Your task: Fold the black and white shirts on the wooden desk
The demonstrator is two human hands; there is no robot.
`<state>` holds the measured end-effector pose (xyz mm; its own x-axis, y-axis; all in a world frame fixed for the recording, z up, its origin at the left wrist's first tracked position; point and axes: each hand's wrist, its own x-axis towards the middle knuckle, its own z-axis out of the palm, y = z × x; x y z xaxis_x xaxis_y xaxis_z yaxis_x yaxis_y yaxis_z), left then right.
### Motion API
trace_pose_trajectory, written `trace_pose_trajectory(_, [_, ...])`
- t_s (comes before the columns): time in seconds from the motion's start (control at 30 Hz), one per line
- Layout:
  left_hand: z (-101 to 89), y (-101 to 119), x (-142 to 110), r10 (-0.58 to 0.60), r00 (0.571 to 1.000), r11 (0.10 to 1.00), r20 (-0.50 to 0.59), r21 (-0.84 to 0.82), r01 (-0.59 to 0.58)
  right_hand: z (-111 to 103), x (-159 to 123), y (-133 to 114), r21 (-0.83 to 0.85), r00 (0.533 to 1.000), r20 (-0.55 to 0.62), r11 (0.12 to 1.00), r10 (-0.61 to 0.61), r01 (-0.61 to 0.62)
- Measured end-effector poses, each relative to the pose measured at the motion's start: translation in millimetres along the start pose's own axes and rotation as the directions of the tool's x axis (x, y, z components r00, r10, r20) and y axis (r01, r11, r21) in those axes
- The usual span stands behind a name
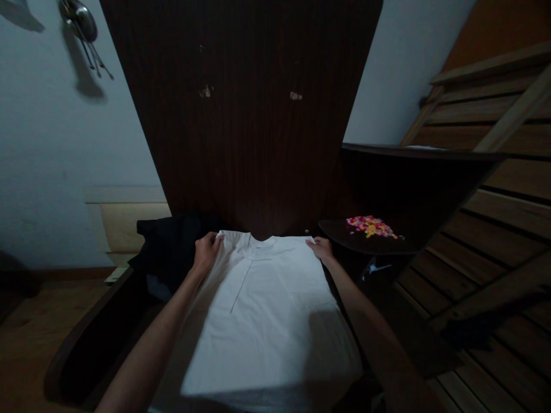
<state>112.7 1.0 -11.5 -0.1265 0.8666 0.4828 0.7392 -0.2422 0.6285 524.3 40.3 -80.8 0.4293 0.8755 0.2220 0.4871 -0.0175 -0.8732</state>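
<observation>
A white T-shirt (267, 310) lies spread in front of me, its collar at the far end and its lower part in shadow near me. A thin dark line runs slantwise down its left side; I cannot tell what it is. My left hand (208, 251) is closed on the left shoulder corner of the shirt, thumb on top. At the opposite shoulder corner, my right hand (322, 248) pinches the fabric between thumb and fingers. The shirt's sleeves are not clearly visible.
Dark clothing (172, 252) is heaped left of the shirt. Behind rises a dark wooden panel (258, 143). On the right, a dark shelf (336, 236) bears a pile of small pink and yellow pieces (371, 226). Wooden slats (512, 212) stand beyond it.
</observation>
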Motion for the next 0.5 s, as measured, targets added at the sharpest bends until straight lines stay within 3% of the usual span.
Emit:
trace_pose_trajectory(0.13, [-0.5,-1,3,-0.017,1.0,1.0,-0.005,0.017,0.017,-1,-3,-2,-0.008,1.0,0.001,1.0,0.02,-0.02])
trace_pose_trajectory(0.5, [-2.2,2,9,-0.012,0.995,1.0,0.098,0.028,0.009,-9,-12,-28,-0.002,0.982,0.182,0.999,0.053,-0.053])
